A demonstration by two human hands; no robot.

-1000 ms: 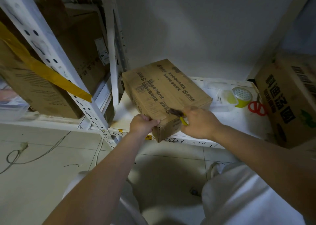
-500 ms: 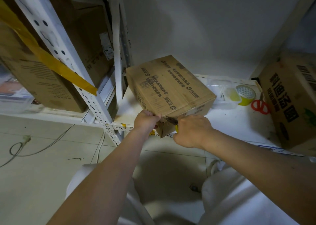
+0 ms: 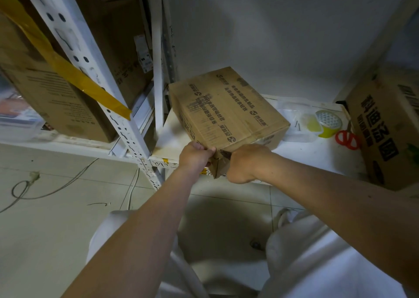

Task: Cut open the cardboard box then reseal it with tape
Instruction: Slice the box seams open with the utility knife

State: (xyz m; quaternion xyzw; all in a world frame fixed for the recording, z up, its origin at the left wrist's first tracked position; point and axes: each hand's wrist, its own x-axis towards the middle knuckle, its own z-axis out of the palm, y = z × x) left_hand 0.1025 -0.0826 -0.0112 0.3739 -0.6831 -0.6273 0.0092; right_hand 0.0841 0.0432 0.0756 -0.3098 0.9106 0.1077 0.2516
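A brown cardboard box [image 3: 226,107] with black print lies on the white shelf [image 3: 306,154], its near corner jutting over the shelf's front edge. My left hand [image 3: 196,157] grips that near corner from the left. My right hand [image 3: 247,161] grips a cutter, whose dark blade [image 3: 225,154] touches the box's near side just below the top edge, between my two hands. The cutter's handle is hidden inside my fist. A yellow roll of tape [image 3: 328,122] lies on the shelf to the right of the box.
Red-handled scissors [image 3: 348,139] and a clear plastic container [image 3: 294,125] lie near the tape. A large printed carton [image 3: 390,125] stands at the right. White rack posts [image 3: 158,71] and more cartons stand at the left. Cables trail over the tiled floor [image 3: 45,207].
My right hand has drawn the cutter leftward along the box's near side toward the corner that my left hand holds. The yellow handle end is no longer visible.
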